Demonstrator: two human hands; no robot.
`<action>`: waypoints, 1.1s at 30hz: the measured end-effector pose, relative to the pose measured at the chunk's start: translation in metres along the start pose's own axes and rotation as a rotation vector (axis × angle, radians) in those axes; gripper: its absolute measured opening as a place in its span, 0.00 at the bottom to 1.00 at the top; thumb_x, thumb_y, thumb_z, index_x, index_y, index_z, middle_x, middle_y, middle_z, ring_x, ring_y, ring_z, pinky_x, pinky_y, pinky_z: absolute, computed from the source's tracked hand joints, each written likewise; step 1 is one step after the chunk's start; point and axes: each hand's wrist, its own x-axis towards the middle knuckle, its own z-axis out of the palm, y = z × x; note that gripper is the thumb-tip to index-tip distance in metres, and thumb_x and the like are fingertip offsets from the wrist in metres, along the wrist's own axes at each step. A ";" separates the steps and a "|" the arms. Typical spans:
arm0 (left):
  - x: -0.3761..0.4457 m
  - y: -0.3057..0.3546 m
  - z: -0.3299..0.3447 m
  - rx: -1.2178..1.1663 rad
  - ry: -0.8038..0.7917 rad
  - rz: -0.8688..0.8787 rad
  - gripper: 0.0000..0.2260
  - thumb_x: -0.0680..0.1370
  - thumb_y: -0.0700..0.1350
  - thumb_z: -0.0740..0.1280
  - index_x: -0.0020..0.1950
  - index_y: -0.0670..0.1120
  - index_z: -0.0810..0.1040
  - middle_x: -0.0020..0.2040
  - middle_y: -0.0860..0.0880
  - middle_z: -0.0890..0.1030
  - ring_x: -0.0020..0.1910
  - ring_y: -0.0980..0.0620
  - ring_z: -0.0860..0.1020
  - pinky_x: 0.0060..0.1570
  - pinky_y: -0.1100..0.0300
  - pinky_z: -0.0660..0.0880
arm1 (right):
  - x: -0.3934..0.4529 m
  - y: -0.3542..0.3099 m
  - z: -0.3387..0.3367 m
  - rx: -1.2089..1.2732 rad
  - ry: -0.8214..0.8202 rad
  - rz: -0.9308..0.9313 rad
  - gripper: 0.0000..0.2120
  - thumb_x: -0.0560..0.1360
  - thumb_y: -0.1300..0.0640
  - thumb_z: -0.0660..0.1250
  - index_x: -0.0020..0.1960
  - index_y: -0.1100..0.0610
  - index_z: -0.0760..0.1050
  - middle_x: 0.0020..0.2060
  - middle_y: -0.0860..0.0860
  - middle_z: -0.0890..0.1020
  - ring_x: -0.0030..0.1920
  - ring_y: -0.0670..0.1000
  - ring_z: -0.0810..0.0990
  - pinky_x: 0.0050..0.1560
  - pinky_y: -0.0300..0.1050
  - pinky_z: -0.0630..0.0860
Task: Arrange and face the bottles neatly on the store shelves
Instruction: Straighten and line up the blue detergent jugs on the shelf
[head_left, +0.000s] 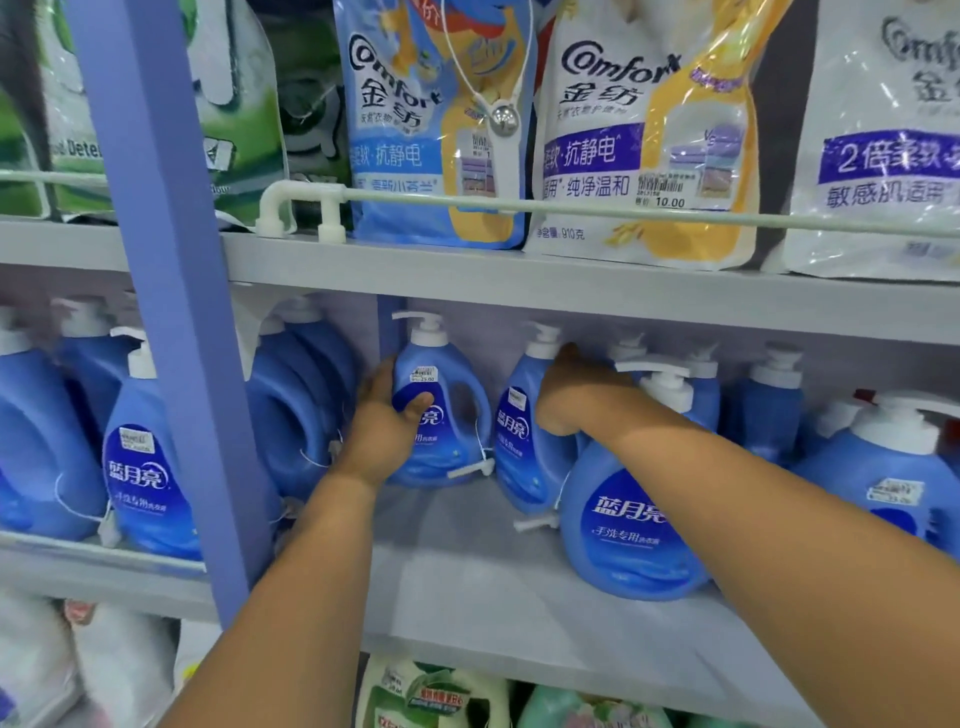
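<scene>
On the middle shelf (467, 582) stand several blue detergent bottles with white pump tops. My left hand (382, 421) grips one blue pump bottle (452, 415) at the back, thumb across its label. My right hand (571, 395) holds the neighbouring blue bottle (524, 452) near its handle and shoulder; the fingers are hidden behind it. A bigger blue bottle (628, 525) stands in front under my right forearm. Both gripped bottles face forward and stand close together.
A purple upright post (176, 312) divides the shelf; more blue bottles (140, 467) stand left of it and others (883, 467) at the right. Comfort softener pouches (436, 130) sit on the upper shelf behind a white rail (571, 205). Other bottles show below.
</scene>
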 end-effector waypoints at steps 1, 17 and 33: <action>0.004 -0.001 0.005 0.019 0.005 -0.005 0.24 0.78 0.52 0.69 0.73 0.59 0.68 0.68 0.48 0.74 0.63 0.44 0.77 0.62 0.44 0.78 | 0.000 0.002 -0.003 -0.001 -0.013 -0.002 0.32 0.77 0.56 0.71 0.75 0.62 0.59 0.65 0.58 0.76 0.65 0.61 0.78 0.54 0.52 0.75; 0.019 -0.010 0.032 0.025 0.280 -0.043 0.10 0.79 0.43 0.64 0.59 0.44 0.78 0.54 0.42 0.81 0.53 0.38 0.80 0.51 0.51 0.77 | 0.015 0.001 0.012 0.076 -0.126 -0.203 0.27 0.75 0.55 0.72 0.67 0.58 0.61 0.44 0.56 0.76 0.34 0.57 0.83 0.35 0.53 0.85; -0.033 -0.002 0.019 0.081 0.043 0.021 0.48 0.70 0.48 0.81 0.82 0.45 0.56 0.75 0.41 0.68 0.73 0.41 0.69 0.70 0.48 0.70 | -0.130 0.098 0.047 0.701 0.880 -0.456 0.06 0.78 0.60 0.68 0.54 0.56 0.80 0.51 0.46 0.80 0.56 0.45 0.78 0.57 0.35 0.71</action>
